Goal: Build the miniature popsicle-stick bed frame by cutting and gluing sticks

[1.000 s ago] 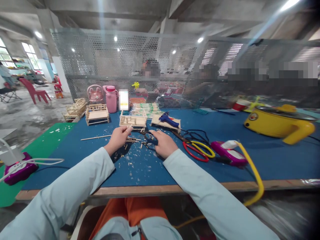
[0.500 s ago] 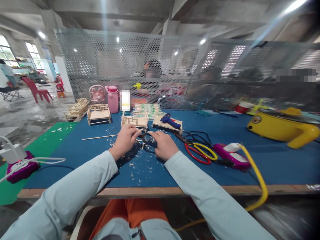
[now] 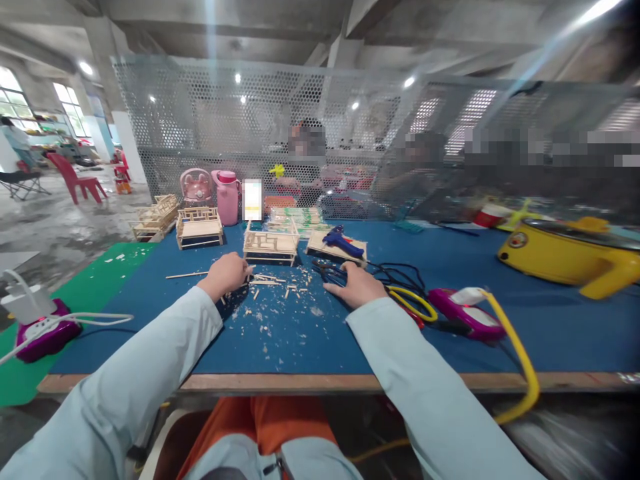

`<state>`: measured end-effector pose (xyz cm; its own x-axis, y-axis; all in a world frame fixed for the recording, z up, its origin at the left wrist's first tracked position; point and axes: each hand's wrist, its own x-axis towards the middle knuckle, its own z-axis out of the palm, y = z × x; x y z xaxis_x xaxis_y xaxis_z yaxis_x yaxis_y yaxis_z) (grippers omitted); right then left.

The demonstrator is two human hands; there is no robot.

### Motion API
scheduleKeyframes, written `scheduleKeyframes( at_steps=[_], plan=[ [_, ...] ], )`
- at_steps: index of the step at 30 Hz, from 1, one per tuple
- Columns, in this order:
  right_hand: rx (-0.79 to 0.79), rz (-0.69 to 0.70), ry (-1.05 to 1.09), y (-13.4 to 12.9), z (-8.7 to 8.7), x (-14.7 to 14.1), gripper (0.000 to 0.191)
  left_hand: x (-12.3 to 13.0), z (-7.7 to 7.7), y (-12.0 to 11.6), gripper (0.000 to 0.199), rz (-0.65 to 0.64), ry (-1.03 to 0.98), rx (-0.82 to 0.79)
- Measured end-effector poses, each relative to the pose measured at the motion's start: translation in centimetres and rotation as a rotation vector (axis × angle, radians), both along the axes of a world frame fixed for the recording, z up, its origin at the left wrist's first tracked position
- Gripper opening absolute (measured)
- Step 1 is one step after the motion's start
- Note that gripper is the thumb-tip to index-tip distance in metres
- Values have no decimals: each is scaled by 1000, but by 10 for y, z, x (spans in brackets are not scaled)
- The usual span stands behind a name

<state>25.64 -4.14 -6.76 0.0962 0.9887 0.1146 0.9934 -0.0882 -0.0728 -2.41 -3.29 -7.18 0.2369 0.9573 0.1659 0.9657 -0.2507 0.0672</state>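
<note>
While at the right grip [image 3: 360, 287], dark tool [image 3: 329, 271] left of its palm

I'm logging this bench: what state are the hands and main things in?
Left hand: fingers curled by wood pieces, grip unclear.
Right hand: thumb and fingers apart, at dark scissors, grip unclear.
Dark scissors: partly hidden, open or shut unclear.
Wood pieces: loose, scattered.
Blue glue gun: atop a wooden frame.
Pink bottle: upright, capped.
Phone: upright, screen lit.
Yellow pot: lid on.
Purple power strips: plugs inserted.
</note>
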Motion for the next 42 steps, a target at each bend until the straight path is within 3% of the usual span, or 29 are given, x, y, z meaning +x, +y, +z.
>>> scheduleKeyframes(
  at_steps=[6, 9, 13, 16, 20, 24, 28, 31, 35, 42],
  plan=[
    [78, 49, -90, -1, -6, -12, 63, 5, 0, -6, 33, 29, -89, 95],
    [243, 137, -64, -7, -1, -16, 57, 6, 1, -8, 25, 18, -144, 182],
    [512, 419, 31, -17, 15, -34, 33, 11, 3, -12, 21, -54, -210, 279],
    [435, 713, 41, -17, 26, -60, 29, 17, 5, -14, 22, -162, -219, 317],
    [260, 867, 189, -3, 29, -87, 24, 21, 4, -15, 22, -293, -250, 337],
    [154, 849, 622, 10, 20, -90, 21, 24, 1, -13, 21, -294, -513, 300],
    [-12, 674, 1238, 12, 5, -88, 24, 32, -1, -15, 24, -277, -860, 171],
    [-90, 559, 1527, 8, -2, -89, 32, 42, -3, -21, 30, -326, -1135, 27],
    [-146, 511, 1542, 0, -4, -91, 35, 51, -6, -25, 34, -271, -1425, -97],
    [-119, 469, 1410, -1, -5, -88, 39, 48, -5, -24, 36, -157, -1438, -76]
  ],
)
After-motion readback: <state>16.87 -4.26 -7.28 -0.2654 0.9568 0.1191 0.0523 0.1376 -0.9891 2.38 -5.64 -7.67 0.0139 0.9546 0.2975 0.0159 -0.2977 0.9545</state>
